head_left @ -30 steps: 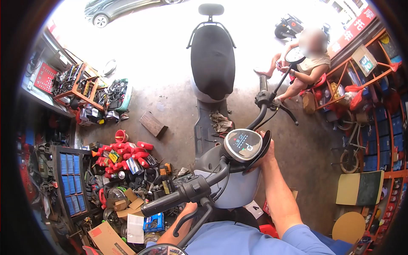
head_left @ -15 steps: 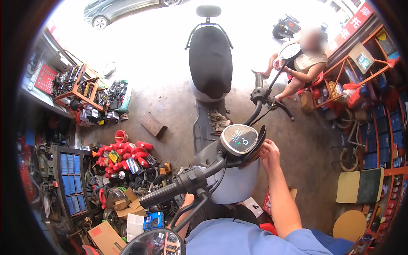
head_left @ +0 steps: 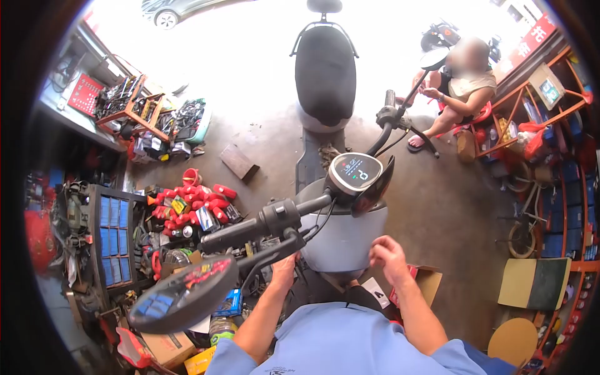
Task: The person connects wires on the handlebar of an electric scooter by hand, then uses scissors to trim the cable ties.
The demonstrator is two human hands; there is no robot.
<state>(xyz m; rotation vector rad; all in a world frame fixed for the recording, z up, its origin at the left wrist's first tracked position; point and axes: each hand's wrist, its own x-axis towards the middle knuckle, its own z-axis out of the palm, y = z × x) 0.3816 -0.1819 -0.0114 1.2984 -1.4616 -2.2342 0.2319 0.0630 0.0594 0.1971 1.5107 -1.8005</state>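
An electric scooter with a black seat (head_left: 325, 75), a lit round display (head_left: 355, 172) and a grey front panel (head_left: 344, 240) stands in front of me. My right hand (head_left: 389, 256) is just off the right side of the panel, its fingers curled; whether they hold anything is too small to tell. Below the left handlebar grip (head_left: 234, 234), my left hand (head_left: 285, 269) is at the panel's left side, its fingers mostly hidden. A round mirror (head_left: 184, 294) juts out at the lower left.
Red bottles (head_left: 194, 203) and loose parts are piled on the left, by a blue-drawer cabinet (head_left: 114, 237). A wooden block (head_left: 239, 162) lies on the floor. Another person (head_left: 469, 94) sits at the upper right beside orange shelving (head_left: 531, 128). An open carton (head_left: 428, 284) is near my right forearm.
My right hand has come down from behind the display to beside the front panel. The handlebar has turned, and the left mirror shows more fully. The seated person's leg has moved.
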